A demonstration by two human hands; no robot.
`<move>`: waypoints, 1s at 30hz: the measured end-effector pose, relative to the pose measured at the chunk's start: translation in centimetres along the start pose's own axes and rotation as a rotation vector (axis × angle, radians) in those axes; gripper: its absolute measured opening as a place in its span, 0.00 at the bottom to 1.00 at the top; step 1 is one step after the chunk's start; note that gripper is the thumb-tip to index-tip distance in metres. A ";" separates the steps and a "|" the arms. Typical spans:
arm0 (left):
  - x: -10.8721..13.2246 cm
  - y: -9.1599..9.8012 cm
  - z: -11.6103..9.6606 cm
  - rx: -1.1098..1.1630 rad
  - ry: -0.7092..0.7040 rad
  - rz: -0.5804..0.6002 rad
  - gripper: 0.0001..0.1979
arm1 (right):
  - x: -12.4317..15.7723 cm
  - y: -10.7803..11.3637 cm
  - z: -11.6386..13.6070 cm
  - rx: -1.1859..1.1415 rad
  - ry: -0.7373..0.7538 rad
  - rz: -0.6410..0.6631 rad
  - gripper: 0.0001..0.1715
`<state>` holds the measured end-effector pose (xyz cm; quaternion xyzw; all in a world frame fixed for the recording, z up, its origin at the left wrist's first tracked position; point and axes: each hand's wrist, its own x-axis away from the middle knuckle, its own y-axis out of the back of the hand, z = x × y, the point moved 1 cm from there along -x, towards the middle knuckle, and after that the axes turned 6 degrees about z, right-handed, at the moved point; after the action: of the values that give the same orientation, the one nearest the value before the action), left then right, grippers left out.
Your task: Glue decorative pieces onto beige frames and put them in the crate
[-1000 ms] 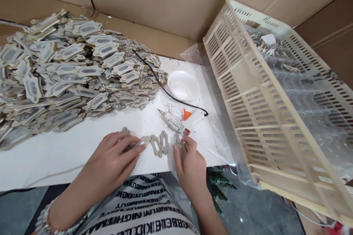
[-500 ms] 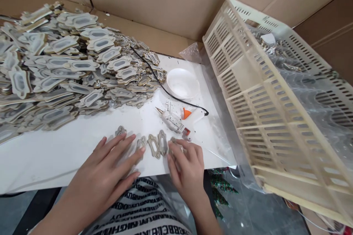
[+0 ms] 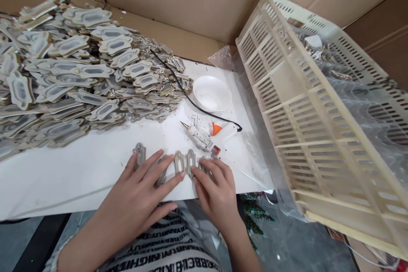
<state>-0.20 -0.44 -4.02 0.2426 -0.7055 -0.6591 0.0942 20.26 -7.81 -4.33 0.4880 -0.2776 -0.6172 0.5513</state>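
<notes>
Several small grey-beige frame-shaped pieces stand side by side in a row near the table's front edge. My left hand [image 3: 140,191] lies over the left part of the row with fingers spread, its fingertips on the pieces. Beside its index finger is a grey piece [image 3: 140,151] at the row's left end. Between my hands show two open frame pieces, a left one [image 3: 179,157] and a right one [image 3: 191,158]. My right hand [image 3: 218,187] rests over the right end, fingers stretched out and touching the pieces, partly covering one there.
A large heap of similar frame pieces [image 3: 95,70] covers the left of the white table [image 3: 95,170]. Beyond my hands lie a white glue gun [image 3: 200,138] with an orange trigger and black cord, and a white bowl [image 3: 212,93]. A cream slatted crate [image 3: 302,110] stands at right.
My left hand has shifted right along the row, uncovering more of the leftmost piece. The two middle pieces have moved slightly right and stand straighter. My right hand stays nearly in place.
</notes>
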 end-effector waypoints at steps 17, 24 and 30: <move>2.6 1.1 3.1 -0.068 0.141 -0.054 0.23 | 1.2 -0.1 -0.5 -0.067 0.058 0.079 0.23; 1.7 1.0 2.4 -0.008 0.090 -0.097 0.17 | 0.0 -1.4 0.5 -0.034 -0.025 -0.049 0.24; 1.4 0.7 2.1 0.059 0.035 -0.105 0.12 | 0.8 -0.3 0.5 0.010 -0.015 -0.058 0.16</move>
<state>-2.56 0.79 -3.87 0.2934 -0.7092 -0.6378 0.0645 19.75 -8.55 -4.63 0.4940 -0.2706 -0.6351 0.5285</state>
